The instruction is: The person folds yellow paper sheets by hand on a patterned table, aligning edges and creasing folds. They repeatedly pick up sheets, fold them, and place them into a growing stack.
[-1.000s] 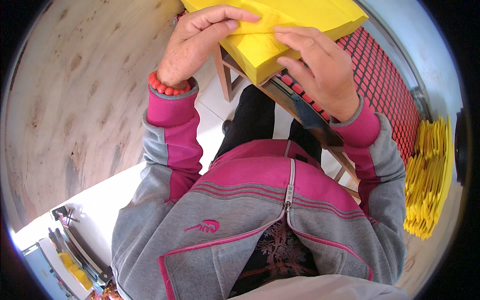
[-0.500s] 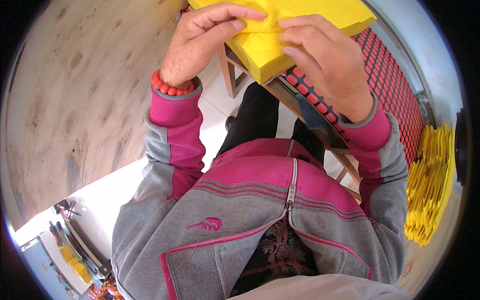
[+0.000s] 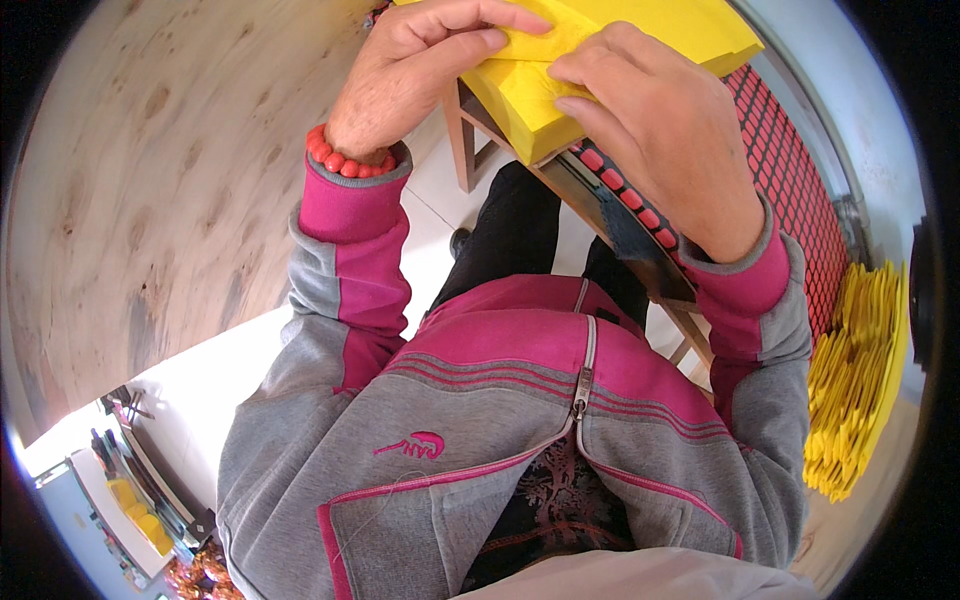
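At the top of the view lies a thick block of yellow paper sheets (image 3: 548, 135), its layered edge facing me. On its top a thin yellow sheet (image 3: 562, 42) is creased and partly folded. My left hand (image 3: 415, 70), with a red bead bracelet (image 3: 345, 162) at the wrist, holds this sheet between forefinger and thumb from the left. From the right my right hand (image 3: 668, 125) pinches the sheet's edge with fingers and thumb close together. The far fingertips of my left hand are cut off by the frame's upper rim.
Under the paper stands a wooden stool or small table (image 3: 459, 140) beside a red-and-black checked surface (image 3: 790, 150). A pile of folded yellow paper (image 3: 850, 400) rests at the far right. A large wooden board (image 3: 180, 200) fills the left; a shelf (image 3: 120, 515) with yellow pieces is lower left.
My right hand has shifted slightly down and left, its fingers drawn closer together over the sheet. My left hand has moved slightly to the right.
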A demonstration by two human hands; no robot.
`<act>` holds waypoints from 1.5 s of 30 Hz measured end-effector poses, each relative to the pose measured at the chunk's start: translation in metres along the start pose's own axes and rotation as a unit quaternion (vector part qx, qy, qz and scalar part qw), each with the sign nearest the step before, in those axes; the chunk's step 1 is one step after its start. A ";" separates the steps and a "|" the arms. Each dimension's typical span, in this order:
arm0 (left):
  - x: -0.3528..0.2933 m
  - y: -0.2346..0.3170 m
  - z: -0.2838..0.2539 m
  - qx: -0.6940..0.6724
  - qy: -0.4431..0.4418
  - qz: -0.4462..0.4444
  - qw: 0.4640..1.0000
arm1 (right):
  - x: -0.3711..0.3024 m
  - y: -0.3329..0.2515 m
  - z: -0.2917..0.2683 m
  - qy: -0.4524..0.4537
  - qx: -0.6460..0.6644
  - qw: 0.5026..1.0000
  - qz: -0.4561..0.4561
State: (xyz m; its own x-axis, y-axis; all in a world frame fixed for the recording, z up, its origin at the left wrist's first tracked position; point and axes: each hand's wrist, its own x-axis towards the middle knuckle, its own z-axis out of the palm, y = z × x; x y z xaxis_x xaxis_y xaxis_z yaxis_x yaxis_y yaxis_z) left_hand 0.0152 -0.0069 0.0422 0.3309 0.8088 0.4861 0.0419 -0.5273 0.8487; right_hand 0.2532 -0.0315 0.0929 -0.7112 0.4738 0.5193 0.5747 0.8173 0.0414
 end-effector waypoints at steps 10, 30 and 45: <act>-0.002 -0.003 0.001 -0.051 0.001 -0.025 0.998 | -0.002 -0.001 0.000 0.004 -0.086 0.996 -0.035; -0.009 0.002 0.003 0.117 -0.039 0.081 0.989 | 0.004 0.016 0.007 0.113 0.084 0.990 0.022; -0.004 -0.011 0.012 0.090 0.043 0.014 0.995 | 0.000 0.025 -0.015 0.061 0.202 0.974 0.084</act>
State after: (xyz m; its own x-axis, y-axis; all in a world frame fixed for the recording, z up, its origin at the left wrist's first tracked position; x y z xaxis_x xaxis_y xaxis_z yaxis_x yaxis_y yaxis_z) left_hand 0.0247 -0.0076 0.0280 0.2531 0.8081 0.5319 0.2044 -0.5820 0.7871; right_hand 0.2741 -0.0158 0.1069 -0.5541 0.5895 0.5878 0.4546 0.8058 -0.3796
